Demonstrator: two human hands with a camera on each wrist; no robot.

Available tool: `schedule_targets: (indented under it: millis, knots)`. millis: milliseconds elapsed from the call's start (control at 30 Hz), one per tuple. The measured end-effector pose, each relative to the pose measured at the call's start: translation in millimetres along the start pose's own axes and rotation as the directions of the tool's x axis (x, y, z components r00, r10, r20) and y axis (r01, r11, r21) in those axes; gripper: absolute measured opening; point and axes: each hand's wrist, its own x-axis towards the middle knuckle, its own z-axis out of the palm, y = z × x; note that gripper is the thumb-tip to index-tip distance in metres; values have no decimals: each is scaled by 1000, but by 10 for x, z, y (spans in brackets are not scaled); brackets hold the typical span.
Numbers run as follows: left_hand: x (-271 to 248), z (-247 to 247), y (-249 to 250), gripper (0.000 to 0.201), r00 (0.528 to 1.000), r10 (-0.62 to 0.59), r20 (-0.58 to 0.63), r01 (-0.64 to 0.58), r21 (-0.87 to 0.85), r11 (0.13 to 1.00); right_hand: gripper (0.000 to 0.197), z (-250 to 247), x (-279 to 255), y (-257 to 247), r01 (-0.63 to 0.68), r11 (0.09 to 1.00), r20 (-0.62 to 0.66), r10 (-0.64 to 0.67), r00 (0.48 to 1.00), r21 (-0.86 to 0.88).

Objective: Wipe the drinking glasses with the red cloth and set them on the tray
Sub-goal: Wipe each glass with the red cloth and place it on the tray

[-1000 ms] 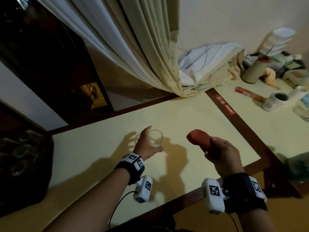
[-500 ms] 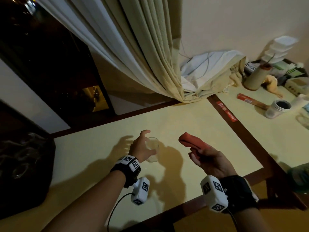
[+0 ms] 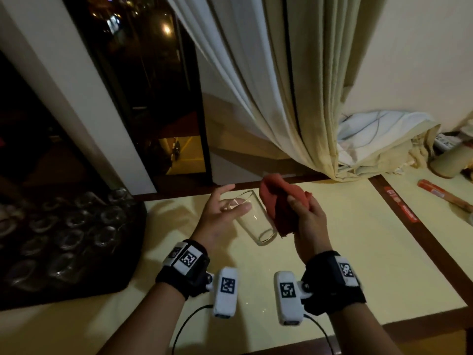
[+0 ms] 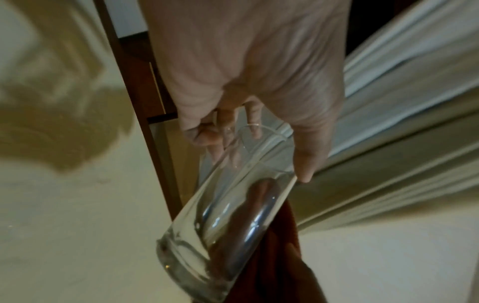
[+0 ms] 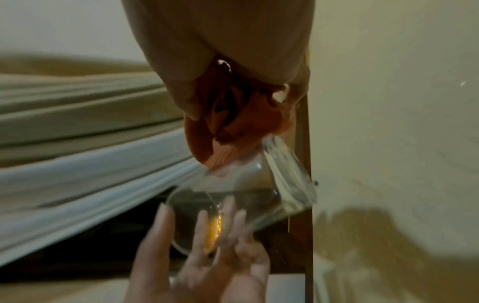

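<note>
In the head view my left hand (image 3: 239, 197) holds a clear drinking glass (image 3: 256, 221) near its rim, lifted off the table and tilted with its base toward me. My right hand (image 3: 302, 208) grips the bunched red cloth (image 3: 277, 201) and presses it against the glass's right side. The left wrist view shows the thumb along the glass (image 4: 228, 225) and the fingers at its mouth, with the cloth (image 4: 279, 256) behind. The right wrist view shows the cloth (image 5: 233, 131) on the glass (image 5: 246, 201). A black tray (image 3: 128, 272) with several glasses lies at the left.
The pale yellow table (image 3: 384, 252) has a brown edge strip. A cream curtain (image 3: 281, 98) hangs down to its far edge in front of a dark window. A red stick-shaped packet (image 3: 445, 196) and a beige cylinder (image 3: 450, 162) lie at the far right.
My left hand has lifted the glass off the table and tilted it. My right hand has brought the red cloth leftward onto the glass. The view has swung toward the tray.
</note>
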Motion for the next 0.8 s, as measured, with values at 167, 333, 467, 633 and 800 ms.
schedule_targets:
  millis: [167,333,467,633,800]
  knots:
    - [-198,-374,137,59,996,-36,-87,16,-223,975,16,667,-363,76,67,998,229,-65,971,0]
    - [-292,-669,218,54,989,-89,-120,41,-352,935,40,1054,-614,168,50,999,389,-49,920,9]
    - [-389,-801,284,56,994,-56,-91,27,-292,956,36,1284,-702,165,44,998,386,-20,922,-53]
    - [-426,-915,333,50,992,-7,-125,-20,-218,976,27,1420,-720,190,-22,992,345,64,937,-126]
    - [-457,-896,392,60,990,21,-137,-48,-192,980,59,1483,-745,242,-17,990,386,71,920,-140]
